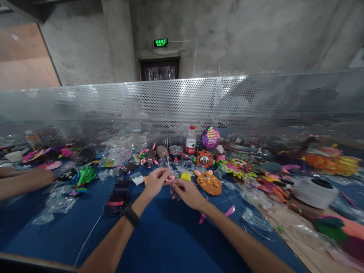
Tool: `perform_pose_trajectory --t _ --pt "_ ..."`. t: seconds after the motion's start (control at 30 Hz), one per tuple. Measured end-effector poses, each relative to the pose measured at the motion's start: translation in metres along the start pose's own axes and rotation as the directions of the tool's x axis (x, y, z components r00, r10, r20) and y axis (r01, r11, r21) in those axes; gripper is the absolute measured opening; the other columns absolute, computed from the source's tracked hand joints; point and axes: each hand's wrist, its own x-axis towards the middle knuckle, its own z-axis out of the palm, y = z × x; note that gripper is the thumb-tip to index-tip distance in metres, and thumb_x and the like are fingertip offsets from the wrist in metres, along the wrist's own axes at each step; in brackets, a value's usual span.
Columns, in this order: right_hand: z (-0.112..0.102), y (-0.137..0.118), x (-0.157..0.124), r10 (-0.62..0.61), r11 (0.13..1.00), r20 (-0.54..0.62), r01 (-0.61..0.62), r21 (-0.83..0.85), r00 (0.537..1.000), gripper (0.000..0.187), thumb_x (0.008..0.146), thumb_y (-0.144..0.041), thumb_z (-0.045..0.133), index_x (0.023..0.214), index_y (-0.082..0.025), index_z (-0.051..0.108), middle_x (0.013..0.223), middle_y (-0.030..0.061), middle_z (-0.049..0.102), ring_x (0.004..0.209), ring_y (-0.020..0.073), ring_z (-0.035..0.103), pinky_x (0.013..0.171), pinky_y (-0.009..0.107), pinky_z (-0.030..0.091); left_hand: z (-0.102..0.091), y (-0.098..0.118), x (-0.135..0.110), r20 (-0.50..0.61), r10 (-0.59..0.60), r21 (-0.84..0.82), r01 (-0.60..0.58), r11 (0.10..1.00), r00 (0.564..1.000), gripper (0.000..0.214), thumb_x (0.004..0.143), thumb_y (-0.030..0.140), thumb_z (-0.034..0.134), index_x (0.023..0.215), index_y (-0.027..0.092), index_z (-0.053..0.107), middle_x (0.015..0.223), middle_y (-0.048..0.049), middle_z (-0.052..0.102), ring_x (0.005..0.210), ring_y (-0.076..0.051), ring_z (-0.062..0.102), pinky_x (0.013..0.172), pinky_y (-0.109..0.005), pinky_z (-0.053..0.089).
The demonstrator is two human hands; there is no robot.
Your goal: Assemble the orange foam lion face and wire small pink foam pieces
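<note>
My left hand (156, 181) pinches at a few thin, pale wires (167, 153) that stand upright above the blue table. Just below it and to the right, my right hand (188, 192) has its fingers closed round the lower part of these wires. Between the two sets of fingertips shows a small pink piece (170, 177); which hand bears it I cannot tell. Right behind my right hand lie a yellow lump (185, 176) and an orange clay cat face (209, 182).
A phone (116, 197) with a white cable lies left of my left forearm. Clay animals, plastic wrap and a red-capped bottle (191, 141) line the back, before a perforated metal screen (176, 100). A white roll (314, 192) stands right. Another person's arm (25, 182) reaches in at left.
</note>
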Motion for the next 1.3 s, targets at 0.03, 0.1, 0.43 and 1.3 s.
perform_pose_trajectory --t 0.03,0.1,0.43,1.3 --pt "0.000 0.000 0.000 -0.002 1.000 -0.001 0.002 0.001 1.000 0.035 0.083 -0.053 0.046 0.080 -0.019 0.053 0.072 0.0017 0.064 0.057 0.0132 0.063 0.047 0.022 0.047 0.000 0.000 0.000 0.001 0.001 0.004 -0.001 1.000 1.000 0.040 0.062 0.049 0.073 0.078 0.015 0.062 0.075 -0.0031 0.067 0.074 -0.016 0.064 0.068 -0.028 0.054" --pt "0.000 0.000 0.000 -0.003 1.000 0.001 0.003 0.002 1.000 0.034 0.082 -0.052 0.046 0.077 -0.019 0.053 0.072 0.0016 0.064 0.057 0.0136 0.064 0.046 0.022 0.048 0.000 0.001 -0.001 0.001 0.006 0.011 -0.006 1.000 1.000 0.038 0.064 0.048 0.073 0.078 0.015 0.062 0.075 -0.0033 0.067 0.075 -0.017 0.064 0.067 -0.028 0.054" --pt "0.002 -0.006 -0.002 -0.026 0.999 -0.022 0.025 -0.041 0.999 0.026 0.084 -0.040 0.045 0.069 -0.020 0.053 0.063 0.0002 0.061 0.055 0.0137 0.062 0.051 0.024 0.050 0.000 -0.002 -0.001 0.010 0.044 0.070 -0.044 0.997 0.999 0.035 0.067 0.048 0.070 0.078 0.016 0.063 0.080 -0.0045 0.067 0.078 -0.017 0.064 0.068 -0.028 0.054" --pt "0.003 -0.002 -0.002 0.107 0.993 0.001 -0.107 0.040 0.994 0.015 0.074 -0.018 0.046 0.089 -0.022 0.047 0.061 -0.0055 0.060 0.043 0.0102 0.058 0.041 0.019 0.045 -0.002 -0.012 0.001 0.085 -0.009 0.167 -0.006 0.986 0.996 0.032 0.069 0.045 0.069 0.081 0.017 0.062 0.074 -0.0021 0.066 0.066 -0.014 0.062 0.059 -0.026 0.053"
